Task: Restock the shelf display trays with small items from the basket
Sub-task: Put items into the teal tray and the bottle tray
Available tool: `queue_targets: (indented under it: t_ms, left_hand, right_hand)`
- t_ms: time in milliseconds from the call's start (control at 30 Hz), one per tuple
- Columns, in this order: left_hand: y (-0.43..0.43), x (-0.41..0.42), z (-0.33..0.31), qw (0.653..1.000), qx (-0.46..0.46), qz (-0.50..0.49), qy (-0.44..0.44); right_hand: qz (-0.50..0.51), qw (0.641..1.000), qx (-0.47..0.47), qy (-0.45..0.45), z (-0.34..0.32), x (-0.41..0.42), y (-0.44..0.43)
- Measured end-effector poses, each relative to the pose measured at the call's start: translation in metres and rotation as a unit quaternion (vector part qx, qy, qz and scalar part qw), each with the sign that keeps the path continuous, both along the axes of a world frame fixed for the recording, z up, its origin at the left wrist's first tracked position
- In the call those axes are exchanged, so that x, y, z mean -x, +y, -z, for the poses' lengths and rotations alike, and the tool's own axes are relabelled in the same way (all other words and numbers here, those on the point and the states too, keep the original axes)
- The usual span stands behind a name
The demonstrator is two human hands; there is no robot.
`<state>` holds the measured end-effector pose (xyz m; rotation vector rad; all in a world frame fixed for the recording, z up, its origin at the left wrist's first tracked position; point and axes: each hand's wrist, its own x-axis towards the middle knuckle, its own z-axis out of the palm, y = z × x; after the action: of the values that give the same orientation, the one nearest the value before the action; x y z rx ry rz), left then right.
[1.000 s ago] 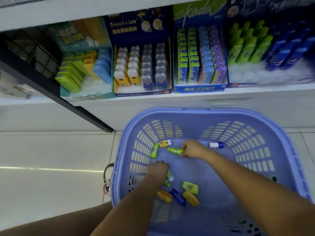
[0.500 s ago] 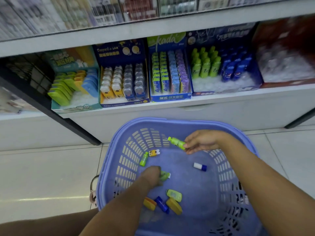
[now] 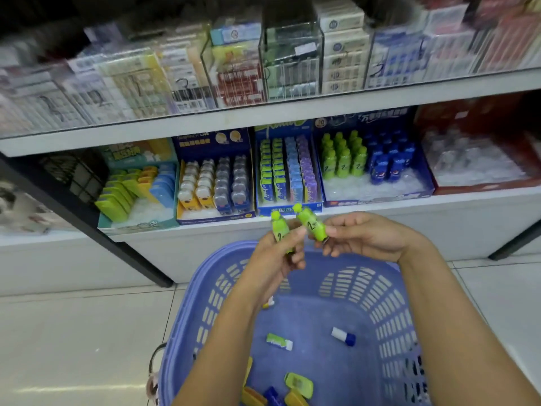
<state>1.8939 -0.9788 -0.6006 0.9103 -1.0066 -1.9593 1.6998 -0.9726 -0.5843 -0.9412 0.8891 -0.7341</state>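
Change vs. half a sec ago: both hands have come up out of the basket (image 3: 181,317) to centre frame. Left hand (image 3: 281,253) now grips a green bottle (image 3: 279,230), which it lacked before. Right hand (image 3: 366,235) pinches a second green bottle (image 3: 313,225) by its base. Both bottles are in front of the shelf edge, not yet in a tray. Matching tray (image 3: 380,199), right of centre, has bare slots at its front. I judge the pick done, placement next. Other items remain in the basket, lower centre.
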Motion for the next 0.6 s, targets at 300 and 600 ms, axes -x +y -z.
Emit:
queue_targets:
  t_ms: [300,600]
  left_hand:
    - [-0.024,0.028,-0.032,0.964,0.181,-0.004,-0.194]
    - [-0.052,0.044,-0.043,0.981,0.083,-0.006,-0.174]
  right_hand:
    - [0.107,0.946,0.171,0.253,-0.048,0.015,-0.010]
    - [0.295,0.850,0.261,0.349,-0.051,0.032,-0.065]
